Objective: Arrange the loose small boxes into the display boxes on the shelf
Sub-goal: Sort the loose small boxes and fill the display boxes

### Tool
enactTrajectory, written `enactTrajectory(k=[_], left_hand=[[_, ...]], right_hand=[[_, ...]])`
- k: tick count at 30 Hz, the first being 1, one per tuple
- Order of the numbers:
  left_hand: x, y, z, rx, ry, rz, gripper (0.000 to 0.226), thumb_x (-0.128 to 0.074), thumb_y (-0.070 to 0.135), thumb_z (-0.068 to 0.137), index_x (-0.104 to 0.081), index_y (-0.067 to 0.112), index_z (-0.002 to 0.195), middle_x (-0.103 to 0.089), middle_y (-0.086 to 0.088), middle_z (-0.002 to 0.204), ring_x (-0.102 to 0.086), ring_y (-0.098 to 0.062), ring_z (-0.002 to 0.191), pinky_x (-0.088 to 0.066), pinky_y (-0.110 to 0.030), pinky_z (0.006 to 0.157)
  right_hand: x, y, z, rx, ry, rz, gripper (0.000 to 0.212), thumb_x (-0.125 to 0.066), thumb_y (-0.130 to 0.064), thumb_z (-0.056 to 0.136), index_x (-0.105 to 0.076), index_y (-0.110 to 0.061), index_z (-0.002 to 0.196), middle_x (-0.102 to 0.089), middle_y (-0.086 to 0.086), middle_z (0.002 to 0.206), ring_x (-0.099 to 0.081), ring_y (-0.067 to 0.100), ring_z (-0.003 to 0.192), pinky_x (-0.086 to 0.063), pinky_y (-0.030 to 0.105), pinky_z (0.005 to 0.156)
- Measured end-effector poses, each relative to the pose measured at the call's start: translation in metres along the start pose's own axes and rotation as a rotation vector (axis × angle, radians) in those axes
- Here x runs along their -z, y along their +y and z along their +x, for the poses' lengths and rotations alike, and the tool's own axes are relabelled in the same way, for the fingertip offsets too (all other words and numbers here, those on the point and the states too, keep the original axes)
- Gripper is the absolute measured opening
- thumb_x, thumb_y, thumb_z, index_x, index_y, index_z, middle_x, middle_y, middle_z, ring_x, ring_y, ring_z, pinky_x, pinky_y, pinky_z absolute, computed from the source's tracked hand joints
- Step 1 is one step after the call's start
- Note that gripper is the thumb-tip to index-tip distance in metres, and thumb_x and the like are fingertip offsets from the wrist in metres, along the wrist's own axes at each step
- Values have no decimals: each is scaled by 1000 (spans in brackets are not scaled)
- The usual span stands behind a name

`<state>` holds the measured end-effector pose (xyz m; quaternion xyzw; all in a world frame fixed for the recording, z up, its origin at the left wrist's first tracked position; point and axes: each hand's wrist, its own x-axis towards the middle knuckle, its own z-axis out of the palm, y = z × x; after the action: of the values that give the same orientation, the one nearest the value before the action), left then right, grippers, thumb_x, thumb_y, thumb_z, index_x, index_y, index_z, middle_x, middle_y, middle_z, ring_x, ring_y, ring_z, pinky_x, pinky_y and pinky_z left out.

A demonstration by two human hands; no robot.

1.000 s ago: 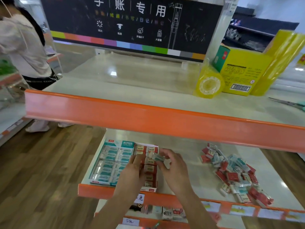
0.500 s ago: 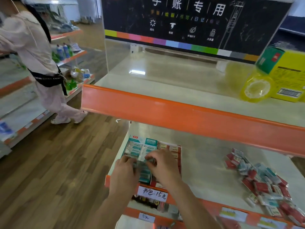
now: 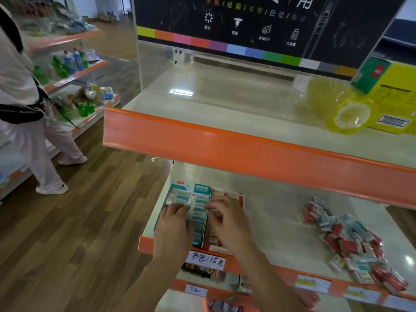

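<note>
Display boxes sit side by side at the left front corner of my shelf [image 3: 281, 224]: a teal display box [image 3: 191, 206] on the left and a red display box [image 3: 227, 194] touching its right side, both filled with rows of small boxes. Largest in view is the black sign board [image 3: 258, 21] behind the upper shelf [image 3: 225, 104], with a strip of coloured blocks along its bottom edge. That upper shelf has an orange front lip [image 3: 225, 149] and carries a yellow carton [image 3: 391, 95] with a roll of yellow tape [image 3: 351, 115] against it at the far right. To my left a person in pale clothes [image 3: 27, 122] stands on the wooden floor [image 3: 78, 233] beside another rack with green and blue bottles [image 3: 67, 64].

On my shelf, well apart from the display boxes, a loose pile of small boxes [image 3: 351, 239], red and teal mixed, lies toward the right.

My left hand [image 3: 173, 233] lies over the near part of the teal display box, fingers stretched forward and resting on the packed rows. My right hand [image 3: 229, 221] hovers over the seam between the two display boxes with its fingers curled; I cannot tell whether it pinches anything. A handwritten price tag [image 3: 206, 260] is stuck on the shelf edge just below my wrists.
</note>
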<state>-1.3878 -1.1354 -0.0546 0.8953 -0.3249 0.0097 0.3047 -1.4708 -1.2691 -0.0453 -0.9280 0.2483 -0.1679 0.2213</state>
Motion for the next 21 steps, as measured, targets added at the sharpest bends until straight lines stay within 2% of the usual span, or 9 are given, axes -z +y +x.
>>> enactTrajectory(k=[2, 5, 7, 10, 13, 15, 18, 21], left_hand=[[-2, 13, 3, -60, -11, 16, 34, -57, 24, 89, -57, 21, 122, -55, 3, 126, -46, -17, 117, -44, -34, 97], [-9, 39, 8, -140, -52, 12, 37, -59, 29, 87, -55, 25, 123, -53, 5, 127, -43, -16, 120, -43, -34, 99], [-17, 58, 9, -191, -70, -18, 37, -60, 25, 84, -57, 23, 121, -54, 3, 126, -42, -18, 120, -44, -35, 96], [-33, 86, 9, -287, -98, -16, 35, -60, 19, 81, -61, 20, 116, -54, -1, 123, -42, -21, 119, -45, -34, 92], [-55, 111, 7, -351, -151, -71, 35, -58, 19, 80, -61, 21, 115, -52, 0, 123, -40, -21, 122, -45, -34, 91], [-71, 126, 4, -379, -216, -86, 38, -56, 22, 82, -58, 21, 120, -49, 1, 126, -35, -18, 124, -42, -31, 94], [-94, 147, -1, -428, -291, -87, 41, -54, 21, 85, -54, 18, 126, -45, 1, 132, -29, -17, 130, -42, -30, 97], [-114, 168, -6, -466, -388, -29, 44, -49, 21, 89, -47, 18, 133, -37, 1, 143, -20, -19, 137, -39, -37, 103]], right_hand=[[11, 18, -5, -71, 59, 13, 15, -61, -31, 90, -66, -34, 104, -58, -20, 112, -46, -1, 104, -39, 17, 86], [30, 47, -14, -189, 112, 39, 16, -59, -29, 92, -66, -31, 107, -62, -13, 111, -53, 7, 103, -45, 24, 85], [40, 66, -22, -265, 150, 59, 17, -59, -27, 92, -66, -29, 108, -62, -10, 111, -56, 9, 100, -46, 24, 83], [53, 89, -36, -375, 227, 93, 22, -62, -22, 90, -65, -28, 111, -61, -7, 113, -59, 5, 86, -43, 18, 74], [62, 111, -51, -483, 275, 87, 30, -63, -21, 89, -61, -23, 119, -58, -2, 119, -57, 6, 76, -41, 19, 72], [68, 126, -59, -548, 289, 77, 39, -63, -21, 88, -56, -17, 126, -54, 2, 128, -59, 12, 80, -42, 23, 75], [78, 144, -68, -610, 305, 82, 51, -63, -20, 88, -49, -13, 136, -43, 2, 145, -62, 23, 103, -42, 24, 81], [86, 158, -72, -587, 294, 65, 54, -62, -18, 88, -45, -17, 139, -38, 0, 149, -61, 20, 107, -36, 19, 77]])
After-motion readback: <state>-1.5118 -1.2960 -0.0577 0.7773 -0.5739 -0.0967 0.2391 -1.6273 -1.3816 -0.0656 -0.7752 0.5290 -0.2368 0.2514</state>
